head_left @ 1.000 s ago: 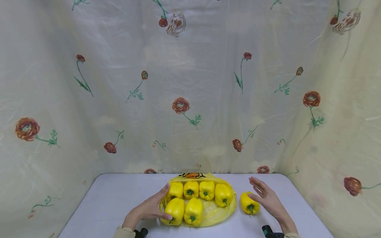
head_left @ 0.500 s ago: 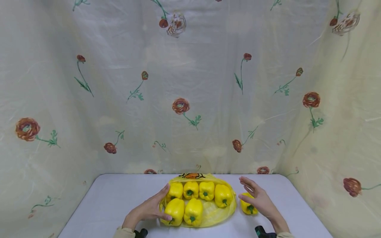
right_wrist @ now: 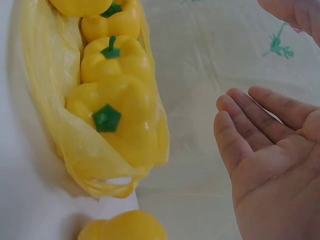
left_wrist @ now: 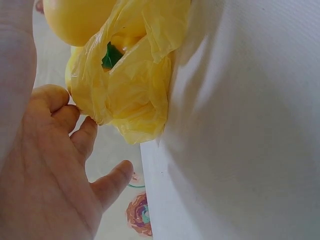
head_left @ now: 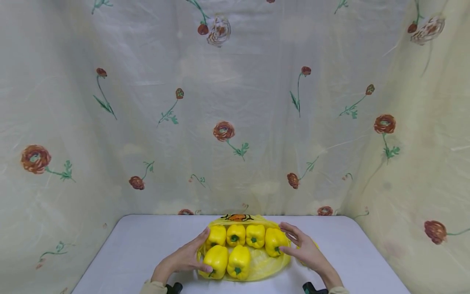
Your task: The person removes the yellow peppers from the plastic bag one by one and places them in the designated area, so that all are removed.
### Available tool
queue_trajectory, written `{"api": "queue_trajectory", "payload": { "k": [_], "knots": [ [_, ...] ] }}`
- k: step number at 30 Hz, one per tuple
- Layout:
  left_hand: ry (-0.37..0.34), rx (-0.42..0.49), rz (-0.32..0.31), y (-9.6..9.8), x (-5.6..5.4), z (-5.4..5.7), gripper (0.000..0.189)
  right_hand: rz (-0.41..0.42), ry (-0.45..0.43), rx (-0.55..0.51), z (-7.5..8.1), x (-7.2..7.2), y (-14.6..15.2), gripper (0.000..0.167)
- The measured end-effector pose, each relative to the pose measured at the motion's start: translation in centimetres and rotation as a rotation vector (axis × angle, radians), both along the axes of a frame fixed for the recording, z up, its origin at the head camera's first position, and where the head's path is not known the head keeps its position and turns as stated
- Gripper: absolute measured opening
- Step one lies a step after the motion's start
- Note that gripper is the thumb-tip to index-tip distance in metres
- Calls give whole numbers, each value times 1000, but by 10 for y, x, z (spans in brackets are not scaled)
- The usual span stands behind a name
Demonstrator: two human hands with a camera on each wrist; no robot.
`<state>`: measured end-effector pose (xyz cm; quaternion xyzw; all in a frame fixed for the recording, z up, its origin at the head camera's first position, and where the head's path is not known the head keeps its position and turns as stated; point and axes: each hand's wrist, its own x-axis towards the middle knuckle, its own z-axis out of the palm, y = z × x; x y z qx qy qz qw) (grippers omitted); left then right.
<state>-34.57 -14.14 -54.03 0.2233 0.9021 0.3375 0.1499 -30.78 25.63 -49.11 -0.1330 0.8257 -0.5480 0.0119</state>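
A yellow plastic bag (head_left: 262,265) lies on the table with several yellow bell peppers in its open mouth. My left hand (head_left: 185,257) rests against the bag's left side, thumb over the front-left bell pepper (head_left: 216,261); in the left wrist view its fingertips touch the crumpled plastic bag (left_wrist: 130,95). My right hand (head_left: 306,251) is above the bag's right edge, fingers apart and holding nothing, near the rightmost bell pepper (head_left: 272,241). A loose bell pepper (right_wrist: 125,227) sits outside the bag on the right, mostly hidden by that hand in the head view.
A white table (head_left: 154,232) with rounded far corners bears everything. Behind and at the sides hangs a flower-printed curtain (head_left: 257,171). Black wrist devices (head_left: 174,287) show below the hands.
My right hand has moved left, from beside the loose bell pepper to over the bag's right edge, and now covers most of that pepper. The left hand and the bag have stayed put.
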Motion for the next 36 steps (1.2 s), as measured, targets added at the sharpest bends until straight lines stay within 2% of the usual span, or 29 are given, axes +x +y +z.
{"api": "queue_trajectory", "payload": {
  "k": [10, 20, 31, 36],
  "knots": [
    [10, -10, -2, -1, -1, -1, 122, 33, -48, 35, -10, -4, -20, 76],
    [20, -30, 6, -3, -2, -1, 123, 148, -41, 35, -13, -3, -35, 76],
    [18, -26, -5, -1, -1, -2, 122, 144, -86, 45, -15, -3, -42, 81],
    [29, -42, -15, -1, 0, -1, 122, 175, -111, 37, -18, -3, -47, 81]
  ]
}}
